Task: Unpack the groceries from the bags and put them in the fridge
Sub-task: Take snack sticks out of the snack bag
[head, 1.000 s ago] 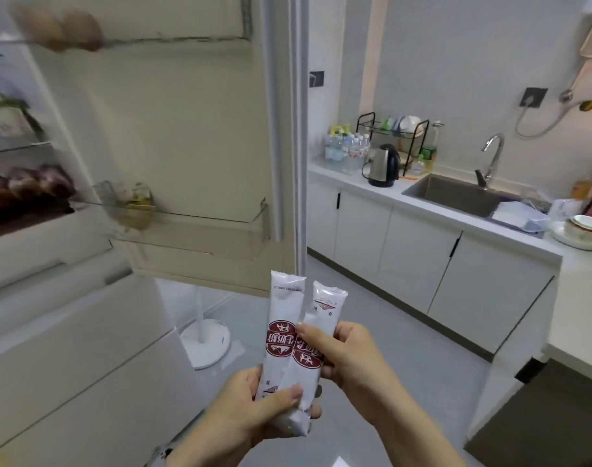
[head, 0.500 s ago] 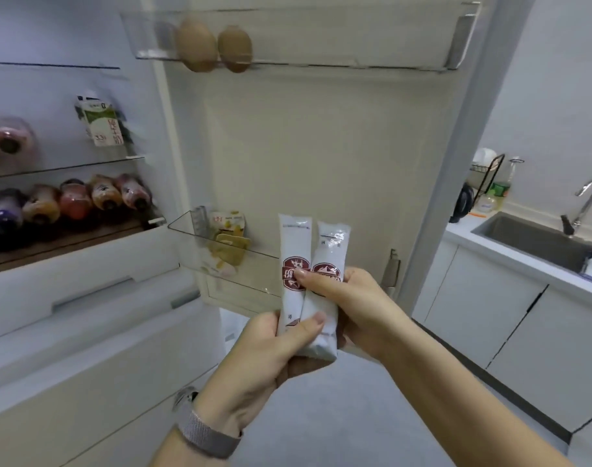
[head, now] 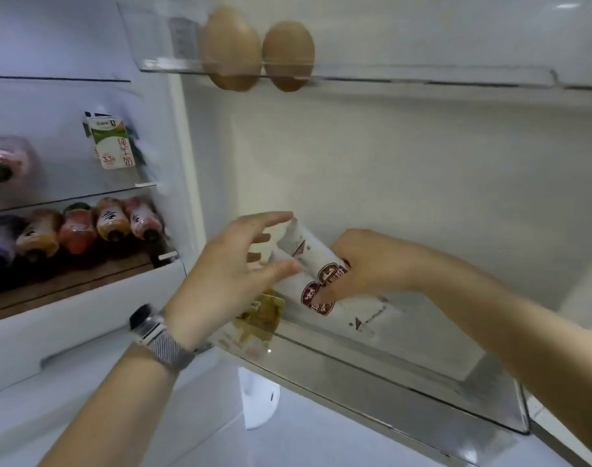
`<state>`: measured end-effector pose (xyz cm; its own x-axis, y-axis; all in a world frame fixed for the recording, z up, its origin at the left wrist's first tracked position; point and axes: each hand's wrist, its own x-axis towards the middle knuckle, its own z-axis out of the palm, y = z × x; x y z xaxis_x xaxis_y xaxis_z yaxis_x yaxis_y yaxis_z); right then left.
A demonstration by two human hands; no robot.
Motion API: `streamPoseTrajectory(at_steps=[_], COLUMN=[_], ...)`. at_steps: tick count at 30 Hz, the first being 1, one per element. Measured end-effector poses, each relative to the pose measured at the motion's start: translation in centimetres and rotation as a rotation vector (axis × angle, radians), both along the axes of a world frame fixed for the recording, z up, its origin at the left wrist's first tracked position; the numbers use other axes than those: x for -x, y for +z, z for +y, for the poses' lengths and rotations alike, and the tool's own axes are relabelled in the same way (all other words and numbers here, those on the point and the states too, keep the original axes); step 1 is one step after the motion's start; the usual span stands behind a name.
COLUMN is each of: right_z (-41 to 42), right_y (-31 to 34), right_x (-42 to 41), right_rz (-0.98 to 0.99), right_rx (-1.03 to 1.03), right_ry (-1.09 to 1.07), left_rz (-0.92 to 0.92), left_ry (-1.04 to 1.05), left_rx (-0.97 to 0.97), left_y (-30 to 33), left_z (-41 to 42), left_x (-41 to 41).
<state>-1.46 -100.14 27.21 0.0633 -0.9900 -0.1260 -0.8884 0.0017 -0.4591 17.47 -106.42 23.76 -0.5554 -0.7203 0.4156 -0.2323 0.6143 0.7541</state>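
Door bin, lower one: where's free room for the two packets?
Free: the lower door bin is bare to the right of the right hand, out to its far end. Crowded: its left end, where a yellow pouch sits below the left hand and the packets.

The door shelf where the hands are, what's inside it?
In the door shelf lie two white packets, gripped by the right hand, with the left hand touching them. A yellow pouch sits beside them, partly hidden behind that hand.
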Motion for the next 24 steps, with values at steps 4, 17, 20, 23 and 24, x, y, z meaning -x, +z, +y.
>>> streamPoseTrajectory(at_steps=[4,17,20,23,24], right_z=[-1.7,-0.7,1.7,2.5,2.7], right_y=[-2.0,-6.5,-6.5,-6.7,-6.7], right_x=[-0.1,0.1,1.4,1.8,2.0], right_rz=[0.203,0.485,0.47,0.412,0.391], right_rx=[-0.105,-0.059,0.03,0.046,0.041], right_ry=[0.039,-0.104,-0.222,-0.33,-0.36], left_rz=[-0.313,-0.976,-0.975,-0.969,-0.958], left_ry=[-0.251,-0.386,-0.424,-0.423,-0.406], left_rx=[0.059,0.384,0.4,0.482,0.536], left_y=[-2.0,-3.7,-3.6,-3.7,-3.7], left_z=[-3.3,-7.7,-8.1,-7.6,-7.4], left_x=[1.4,5.4,5.7,5.9,5.9])
